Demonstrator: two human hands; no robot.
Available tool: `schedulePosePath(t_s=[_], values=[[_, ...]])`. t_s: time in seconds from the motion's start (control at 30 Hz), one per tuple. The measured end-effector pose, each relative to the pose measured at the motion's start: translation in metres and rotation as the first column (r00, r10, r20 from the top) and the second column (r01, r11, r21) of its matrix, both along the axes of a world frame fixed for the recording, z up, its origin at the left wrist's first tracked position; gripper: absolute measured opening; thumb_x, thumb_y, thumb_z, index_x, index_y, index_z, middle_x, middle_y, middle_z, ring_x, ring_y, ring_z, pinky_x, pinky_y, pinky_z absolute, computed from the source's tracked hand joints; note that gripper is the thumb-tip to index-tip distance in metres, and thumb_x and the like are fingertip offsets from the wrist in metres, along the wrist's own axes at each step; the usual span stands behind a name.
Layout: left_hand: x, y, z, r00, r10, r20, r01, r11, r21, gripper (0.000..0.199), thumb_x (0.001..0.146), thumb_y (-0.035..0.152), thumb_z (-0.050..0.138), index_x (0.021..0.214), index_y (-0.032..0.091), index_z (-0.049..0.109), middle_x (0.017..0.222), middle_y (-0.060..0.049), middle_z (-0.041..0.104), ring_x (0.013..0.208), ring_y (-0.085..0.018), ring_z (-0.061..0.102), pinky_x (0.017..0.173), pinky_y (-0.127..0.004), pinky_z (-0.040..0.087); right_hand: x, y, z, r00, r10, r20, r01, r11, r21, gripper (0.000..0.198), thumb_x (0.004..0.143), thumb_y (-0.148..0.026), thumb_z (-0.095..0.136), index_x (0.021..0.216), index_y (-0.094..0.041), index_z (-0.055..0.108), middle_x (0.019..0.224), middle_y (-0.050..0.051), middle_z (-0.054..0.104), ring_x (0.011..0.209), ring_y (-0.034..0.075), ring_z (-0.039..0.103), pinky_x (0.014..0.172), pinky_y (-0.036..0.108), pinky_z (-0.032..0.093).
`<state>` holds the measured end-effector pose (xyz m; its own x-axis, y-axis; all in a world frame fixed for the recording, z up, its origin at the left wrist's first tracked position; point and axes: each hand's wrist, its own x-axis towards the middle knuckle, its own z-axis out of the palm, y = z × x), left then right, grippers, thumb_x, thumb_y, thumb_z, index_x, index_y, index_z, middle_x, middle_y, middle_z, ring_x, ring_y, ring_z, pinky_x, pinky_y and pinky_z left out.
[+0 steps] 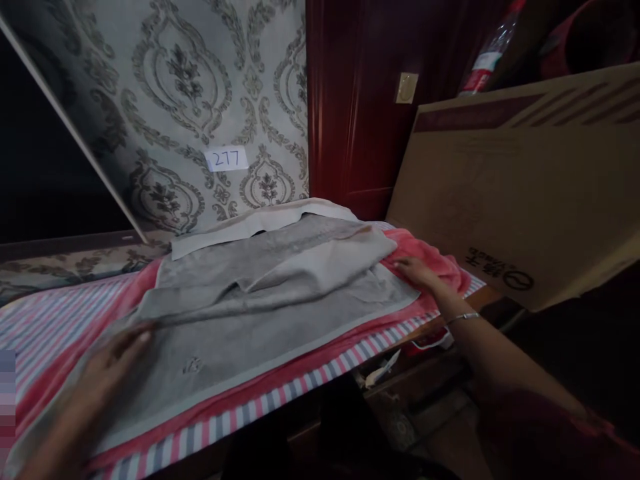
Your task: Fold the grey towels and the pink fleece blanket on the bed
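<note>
A grey towel (280,327) with a small emblem lies spread out, and a raised, wrinkled fold runs across its middle. A pale strip of cloth (220,237) shows along its far side. Beneath it is a red-pink cloth (430,253), which sticks out at the edges. My left hand (113,363) is over the towel's left part, near the left end of the fold; it is blurred, and its grip is unclear. At the towel's right edge, my right hand (416,272) has its fingers stretched out over the towel and the red-pink cloth. It wears a bracelet (463,318).
A striped cloth (60,313) covers the table under everything. A large cardboard box (520,173) stands at the right, with a plastic bottle (487,60) behind it. A dark screen (55,147) stands at the left. A paper marked 277 (227,159) is on the patterned wall.
</note>
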<state>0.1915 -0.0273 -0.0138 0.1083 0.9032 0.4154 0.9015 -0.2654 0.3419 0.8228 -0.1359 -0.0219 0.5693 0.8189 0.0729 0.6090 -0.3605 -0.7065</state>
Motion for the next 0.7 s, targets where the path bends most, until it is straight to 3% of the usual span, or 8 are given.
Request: schedulePosePath(t_s=[0.1, 0.2, 0.27, 0.37, 0.47, 0.6, 0.7], values=[[-0.018, -0.024, -0.028, 0.993, -0.118, -0.016, 0.117, 0.991, -0.058, 0.046, 0.074, 0.065, 0.051, 0.103, 0.035, 0.070, 0.114, -0.003, 0.074, 0.106, -0.033, 0.070, 0.097, -0.048, 0.058, 0.005, -0.013, -0.021, 0.991, -0.014, 0.135, 0.030, 0.992, -0.119, 0.022, 0.088, -0.018, 0.058, 0.102, -0.015, 0.074, 0.115, 0.014, 0.073, 0.106, 0.028, 0.067, 0.096, 0.035, 0.049], [-0.040, -0.041, -0.048, 0.965, -0.253, -0.063, 0.246, 0.964, -0.103, 0.049, 0.071, 0.064, 0.057, 0.116, 0.044, 0.066, 0.132, 0.002, 0.067, 0.123, -0.032, 0.063, 0.109, -0.045, 0.051, 0.008, -0.013, -0.028, 0.976, 0.010, 0.217, 0.034, 0.979, -0.199, 0.026, 0.091, -0.023, 0.056, 0.105, -0.013, 0.074, 0.115, 0.015, 0.073, 0.104, 0.028, 0.067, 0.091, 0.035, 0.050], [-0.054, -0.047, -0.052, 0.960, -0.268, -0.083, 0.254, 0.956, -0.147, 0.058, 0.072, 0.063, 0.061, 0.126, 0.043, 0.063, 0.142, 0.001, 0.062, 0.129, -0.031, 0.059, 0.113, -0.044, 0.047, 0.006, -0.005, -0.028, 0.963, 0.024, 0.268, 0.043, 0.970, -0.240, 0.029, 0.093, -0.025, 0.054, 0.108, -0.012, 0.074, 0.116, 0.016, 0.072, 0.104, 0.029, 0.067, 0.089, 0.035, 0.049], [-0.069, -0.051, -0.049, 0.957, -0.264, -0.119, 0.231, 0.945, -0.231, 0.067, 0.070, 0.064, 0.066, 0.130, 0.034, 0.063, 0.146, -0.004, 0.059, 0.132, -0.031, 0.057, 0.115, -0.043, 0.044, -0.004, 0.012, -0.027, 0.944, 0.049, 0.326, 0.047, 0.959, -0.280, 0.032, 0.094, -0.029, 0.054, 0.113, -0.012, 0.073, 0.118, 0.019, 0.071, 0.106, 0.030, 0.066, 0.085, 0.034, 0.048], [-0.072, -0.050, -0.040, 0.948, -0.272, -0.167, 0.217, 0.932, -0.289, 0.066, 0.077, 0.065, 0.057, 0.132, 0.030, 0.064, 0.148, -0.006, 0.057, 0.134, -0.030, 0.055, 0.115, -0.043, 0.043, -0.014, 0.028, -0.028, 0.930, 0.008, 0.368, 0.109, 0.949, -0.297, 0.037, 0.094, -0.034, 0.053, 0.115, -0.011, 0.073, 0.116, 0.020, 0.071, 0.102, 0.031, 0.067, 0.079, 0.034, 0.048], [-0.054, -0.039, -0.029, 0.944, -0.192, -0.267, 0.113, 0.952, -0.284, 0.068, 0.089, 0.060, 0.038, 0.135, 0.018, 0.063, 0.150, -0.014, 0.054, 0.138, -0.030, 0.051, 0.118, -0.046, 0.037, -0.020, 0.047, -0.024, 0.951, -0.059, 0.305, 0.146, 0.951, -0.271, 0.037, 0.093, -0.037, 0.054, 0.108, -0.009, 0.074, 0.104, 0.019, 0.072, 0.089, 0.026, 0.067, 0.069, 0.032, 0.045], [-0.037, -0.031, -0.030, 0.939, -0.122, -0.322, 0.021, 0.953, -0.301, 0.069, 0.093, 0.053, 0.036, 0.148, 0.014, 0.051, 0.161, -0.017, 0.039, 0.148, -0.033, 0.037, 0.120, -0.051, 0.031, -0.015, 0.049, -0.018, 0.953, -0.074, 0.296, 0.153, 0.955, -0.255, 0.038, 0.094, -0.035, 0.051, 0.105, -0.007, 0.073, 0.097, 0.019, 0.072, 0.084, 0.025, 0.066, 0.067, 0.032, 0.044]])
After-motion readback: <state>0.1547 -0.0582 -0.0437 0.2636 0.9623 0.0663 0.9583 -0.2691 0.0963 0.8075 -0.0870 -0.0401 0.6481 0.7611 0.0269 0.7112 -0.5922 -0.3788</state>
